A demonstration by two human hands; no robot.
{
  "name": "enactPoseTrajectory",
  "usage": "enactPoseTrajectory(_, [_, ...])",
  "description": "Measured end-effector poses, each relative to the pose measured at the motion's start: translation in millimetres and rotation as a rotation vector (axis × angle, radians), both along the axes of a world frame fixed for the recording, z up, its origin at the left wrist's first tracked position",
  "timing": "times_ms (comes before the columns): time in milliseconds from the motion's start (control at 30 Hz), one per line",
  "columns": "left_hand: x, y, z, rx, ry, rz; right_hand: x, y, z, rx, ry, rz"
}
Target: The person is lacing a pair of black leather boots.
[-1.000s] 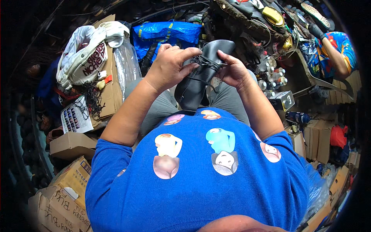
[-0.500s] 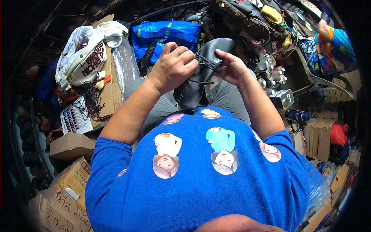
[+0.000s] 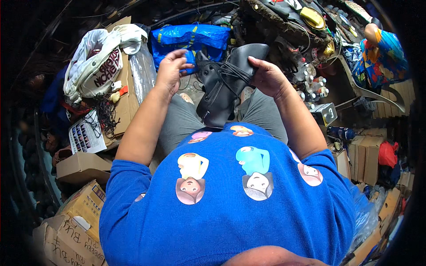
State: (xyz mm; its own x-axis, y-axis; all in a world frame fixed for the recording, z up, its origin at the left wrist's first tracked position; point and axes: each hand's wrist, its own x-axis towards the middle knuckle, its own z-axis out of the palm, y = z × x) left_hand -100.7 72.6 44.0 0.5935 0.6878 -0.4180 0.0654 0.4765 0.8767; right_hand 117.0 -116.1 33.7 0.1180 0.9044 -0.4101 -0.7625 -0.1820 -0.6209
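Observation:
A black leather boot upper stretches from my lap up between my hands, with eyelets, stitched seams and a bundle of dark laces across its middle. My right hand grips its upper right edge, thumb on the front face and fingers hidden behind. To the left of the leather, my left hand is raised with its fingers loosely bent and apart. I see nothing held in it, though a thin dark lace runs close below its fingertips.
Behind my hands lies a blue woven bag. At left are a white cloth bag, cardboard and tangled black cords. Small bottles and a metal can stand at right. Another person's arm shows at far right.
My left hand has moved left, away from the laces, and its fingers have loosened. More of the boot upper's eyelets and stitched left side now show. My right hand keeps its hold.

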Motion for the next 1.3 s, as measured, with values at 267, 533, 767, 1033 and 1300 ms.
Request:
enactPoseTrajectory(267, [13,-36,64,1.431,-0.136,-0.33,-2,0,-7,-0.122,-0.086,-0.012])
enactPoseTrajectory(533, [25,-60,57,1.777,0.173,-0.519,-2,0,-5,-0.108,-0.071,0.005])
enactPoseTrajectory(767, [12,-48,48,1.369,-0.006,-0.391,10,-4,0,-0.083,-0.095,-0.061])
enactPoseTrajectory(1033, [6,-58,15,0.287,-0.166,-0.257,-1,13,37,-0.132,-0.222,-0.149])
enactPoseTrajectory(1300, [-8,-40,36,-0.449,-0.497,-0.33,-7,7,56,0.364,-0.795,0.07])
